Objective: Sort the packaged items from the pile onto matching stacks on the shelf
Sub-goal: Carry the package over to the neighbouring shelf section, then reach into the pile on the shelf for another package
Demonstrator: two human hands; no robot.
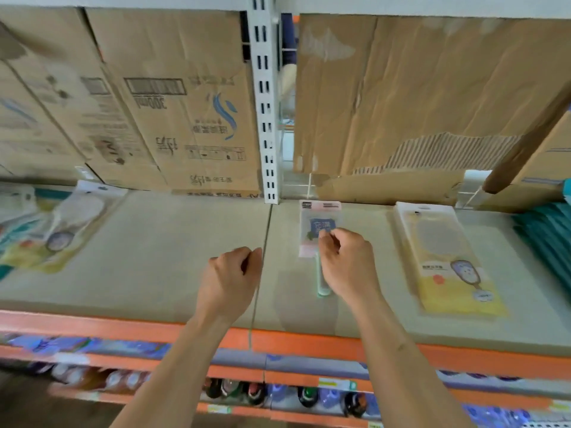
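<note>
A clear packet with a pink header and blue label lies on the beige shelf board, its green handle pointing toward me. My right hand rests on that packet, fingertips pinched at the blue label. My left hand hovers over the shelf left of it, fingers curled, holding nothing. A yellow-bottomed packet lies to the right. The pile of mixed packets sits at the far left of the shelf.
Cardboard boxes and a torn cardboard sheet line the back, split by a white slotted upright. Teal items are stacked at the right edge. An orange beam fronts the shelf; bottles stand below.
</note>
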